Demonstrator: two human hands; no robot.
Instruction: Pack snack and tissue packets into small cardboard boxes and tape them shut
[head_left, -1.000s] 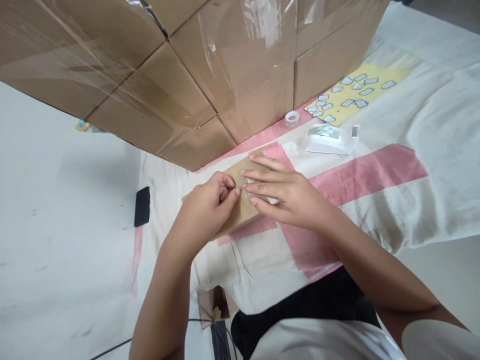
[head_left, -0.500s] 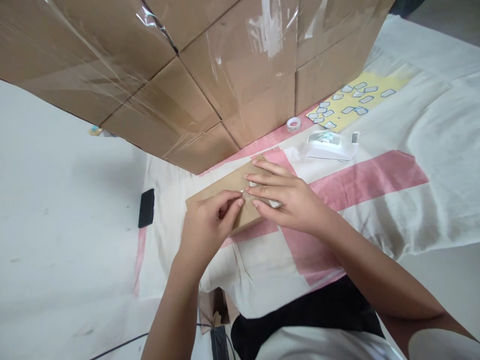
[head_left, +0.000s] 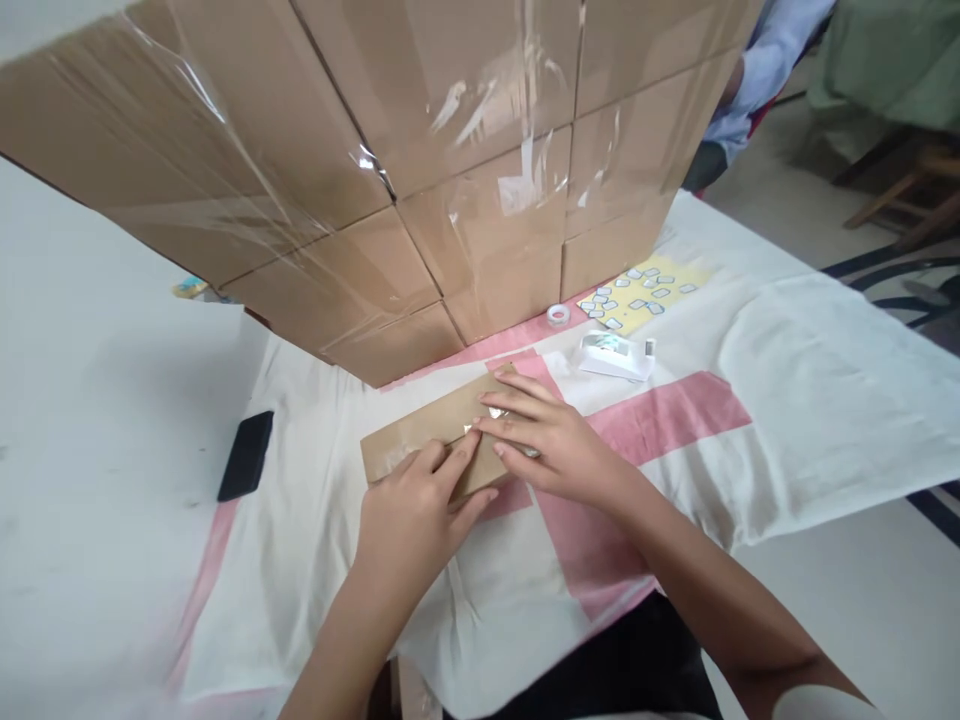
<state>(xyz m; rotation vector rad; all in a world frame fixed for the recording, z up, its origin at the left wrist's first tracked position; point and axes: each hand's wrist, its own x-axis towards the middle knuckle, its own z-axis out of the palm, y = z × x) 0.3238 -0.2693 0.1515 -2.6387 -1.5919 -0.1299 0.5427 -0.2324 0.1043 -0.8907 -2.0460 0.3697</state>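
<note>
A small brown cardboard box (head_left: 412, 425) lies flat on the cloth in front of me. My left hand (head_left: 412, 515) rests on its near left part, index finger stretched along the top and thumb apart at the near edge. My right hand (head_left: 551, 440) lies spread over the right part of the box, fingertips pressing on the top. Shiny clear tape (head_left: 496, 412) shows between the right fingers, and another small glint sits by the left index fingertip. The rest of the tape is hidden under the right hand.
Large stacked cartons (head_left: 495, 240) wrapped in clear film stand behind the box. To the right are a tape roll (head_left: 558, 316), a white tape dispenser (head_left: 615, 357) and a yellow sheet (head_left: 637, 316) with several small labels. A black phone (head_left: 246, 457) lies left. Another person's sleeve (head_left: 784, 50) shows behind.
My left thumb and index finger have parted from a pinch, and the left fingers now lie flat on the box. The right hand stays spread there. My view has tilted up and shifted right.
</note>
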